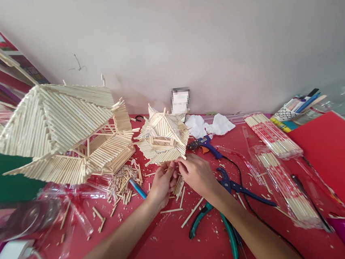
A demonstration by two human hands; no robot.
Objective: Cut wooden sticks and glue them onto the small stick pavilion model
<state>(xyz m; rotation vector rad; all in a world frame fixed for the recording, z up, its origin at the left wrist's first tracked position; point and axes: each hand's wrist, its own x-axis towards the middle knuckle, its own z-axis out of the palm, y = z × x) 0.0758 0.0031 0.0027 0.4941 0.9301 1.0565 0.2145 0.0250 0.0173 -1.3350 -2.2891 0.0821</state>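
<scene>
My left hand (164, 183) and my right hand (199, 175) meet at the front edge of a small tiered roof model (162, 136) built from thin wooden sticks. Thumb and fingers of both hands are pinched close together; whatever lies between them is too small or hidden to make out. Loose wooden sticks (180, 187) lie on the red tabletop just beneath my hands. A much larger stick-built pavilion model (76, 118) stands to the left. Behind my right hand rests a blue hot glue gun (209, 145). Pliers with green handles (229, 232) lie partly under my right forearm.
Short stick offcuts (125, 183) and a blue pen (138, 188) lie left of my hands. Blue-handled cutters (245, 191) and packs of sticks (272, 136) are on the right. White tissues (222, 124) and a phone (180, 101) sit by the wall. A white charger (15, 252) lies front left.
</scene>
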